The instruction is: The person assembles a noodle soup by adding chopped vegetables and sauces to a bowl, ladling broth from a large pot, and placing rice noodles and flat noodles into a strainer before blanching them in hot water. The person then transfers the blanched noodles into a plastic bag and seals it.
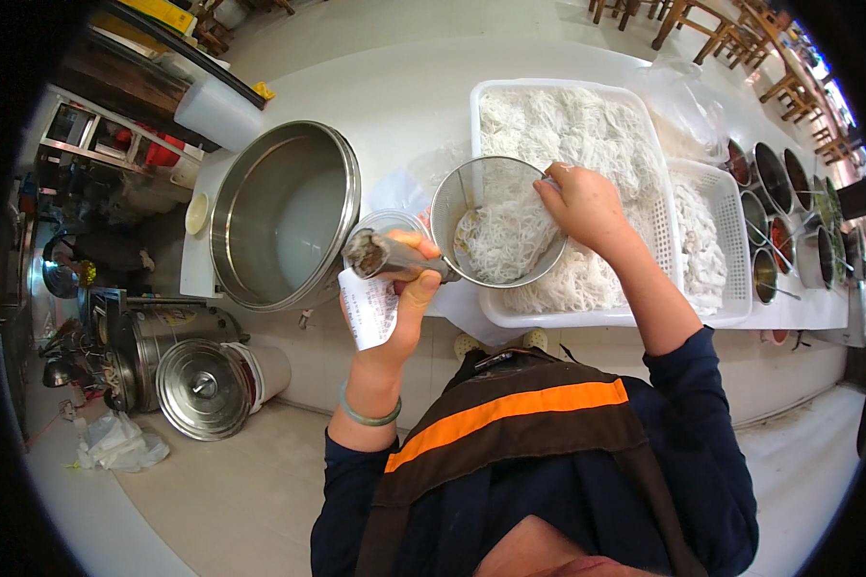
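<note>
My left hand (pixel 404 303) grips the handle of a wire-mesh strainer (pixel 444 209), and a printed paper slip (pixel 368 309) hangs at the same hand. White rice noodles (pixel 505 241) lie in the strainer. At its far right rim is my right hand (pixel 584 205), with its fingers bent over noodles at the edge; whether they grip them I cannot tell. Under and behind the strainer stands a white plastic tray (pixel 675 238) heaped with rice noodles (pixel 570 122). A round clear container (pixel 390 218) is partly hidden behind my left hand.
A large steel pot (pixel 353 195) with cloudy liquid stands at the left. Right of the tray are a white perforated basket (pixel 737 252) with pale food and several steel containers (pixel 768 173) with ladles. A lidded pot (pixel 202 386) and a white bucket (pixel 270 371) stand low at the left.
</note>
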Tool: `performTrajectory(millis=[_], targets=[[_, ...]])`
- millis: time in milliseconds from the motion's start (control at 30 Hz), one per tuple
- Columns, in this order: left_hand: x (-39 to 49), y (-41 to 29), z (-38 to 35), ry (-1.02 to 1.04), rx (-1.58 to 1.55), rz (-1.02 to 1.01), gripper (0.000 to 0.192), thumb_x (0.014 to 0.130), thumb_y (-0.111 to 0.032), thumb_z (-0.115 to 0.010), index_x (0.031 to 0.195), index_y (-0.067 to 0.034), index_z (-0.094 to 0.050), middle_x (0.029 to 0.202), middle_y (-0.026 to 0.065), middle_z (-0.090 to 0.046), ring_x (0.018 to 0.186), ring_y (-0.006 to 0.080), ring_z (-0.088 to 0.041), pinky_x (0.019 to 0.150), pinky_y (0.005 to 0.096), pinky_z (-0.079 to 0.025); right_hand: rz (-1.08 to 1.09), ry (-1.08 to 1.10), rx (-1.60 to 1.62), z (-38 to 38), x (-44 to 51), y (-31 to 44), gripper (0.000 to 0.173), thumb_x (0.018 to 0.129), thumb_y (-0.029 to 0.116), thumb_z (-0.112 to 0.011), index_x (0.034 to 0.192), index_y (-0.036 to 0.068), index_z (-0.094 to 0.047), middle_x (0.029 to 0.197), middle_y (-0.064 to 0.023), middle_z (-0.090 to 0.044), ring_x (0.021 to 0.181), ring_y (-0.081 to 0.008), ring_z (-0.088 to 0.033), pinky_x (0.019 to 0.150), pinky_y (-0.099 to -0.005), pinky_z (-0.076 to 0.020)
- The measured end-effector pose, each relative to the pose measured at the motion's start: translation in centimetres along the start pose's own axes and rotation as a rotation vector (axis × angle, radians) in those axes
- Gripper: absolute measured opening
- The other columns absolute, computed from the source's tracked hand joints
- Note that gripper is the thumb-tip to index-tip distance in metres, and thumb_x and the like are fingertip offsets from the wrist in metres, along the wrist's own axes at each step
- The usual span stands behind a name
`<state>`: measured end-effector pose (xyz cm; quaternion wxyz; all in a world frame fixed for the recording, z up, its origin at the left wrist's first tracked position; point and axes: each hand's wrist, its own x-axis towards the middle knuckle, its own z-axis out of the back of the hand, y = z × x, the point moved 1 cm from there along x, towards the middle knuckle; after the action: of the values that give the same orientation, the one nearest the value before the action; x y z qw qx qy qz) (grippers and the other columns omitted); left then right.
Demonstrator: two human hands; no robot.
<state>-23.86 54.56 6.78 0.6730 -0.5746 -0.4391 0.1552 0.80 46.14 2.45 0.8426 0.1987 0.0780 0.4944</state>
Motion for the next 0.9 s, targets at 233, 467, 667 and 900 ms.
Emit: performTrajectory(millis=[233, 467, 667, 900], targets=[[0.3, 0.6, 1.0, 0.000, -0.048, 0.013, 0.027, 0.083, -0.016, -0.073, 0.101, -0.003, -0.058, 0.092, 0.0015, -0.060, 0.078, 0.0073, -0.051, 0.070, 0.0211, -0.041, 0.111, -0.033, 0.191, -0.6, 1.0, -1.6, 0.026, 0.088, 0.027, -0.054, 0.080, 0.003, -0.062, 0.068, -0.0185, -0.061, 0.067, -0.0376, -0.060, 0.062, -0.0459, -0.0481], [0.4, 1.0, 1.6, -0.016, -0.066, 0.015, 0.029, 0.083, -0.015, -0.072, 0.104, -0.002, -0.056, 0.096, 0.0039, -0.060, 0.082, 0.0106, -0.054, 0.076, 0.0242, -0.042, 0.114, -0.019, 0.468, -1.7, 1.3, -3.3, 0.026, 0.090, 0.024, -0.055, 0.078, 0.001, -0.061, 0.065, -0.0165, -0.058, 0.059, -0.0292, -0.056, 0.058, -0.0386, -0.0451], [0.5, 2.3, 3.5, -0.105, -0.143, -0.006, 0.031, 0.084, -0.010, -0.070, 0.108, -0.001, -0.054, 0.100, 0.0088, -0.060, 0.093, 0.0159, -0.056, 0.086, 0.0300, -0.043, -0.093, -0.037, 0.711, -3.8, -0.1, -6.5, 0.025, 0.093, 0.020, -0.054, 0.082, -0.001, -0.063, 0.066, -0.0057, -0.056, 0.064, -0.0119, -0.053, 0.060, -0.0285, -0.0433], [0.9, 3.0, 3.9, -0.127, -0.113, -0.016, 0.033, 0.084, -0.008, -0.067, 0.112, -0.001, -0.050, 0.102, 0.0095, -0.058, 0.097, 0.0174, -0.054, 0.092, 0.0327, -0.041, -0.083, 0.045, -0.366, -3.2, -6.4, -8.2, 0.053, 0.086, 0.045, -0.059, 0.120, 0.004, -0.061, 0.138, -0.0201, -0.044, 0.128, -0.0354, -0.041, 0.109, -0.0504, -0.0248]])
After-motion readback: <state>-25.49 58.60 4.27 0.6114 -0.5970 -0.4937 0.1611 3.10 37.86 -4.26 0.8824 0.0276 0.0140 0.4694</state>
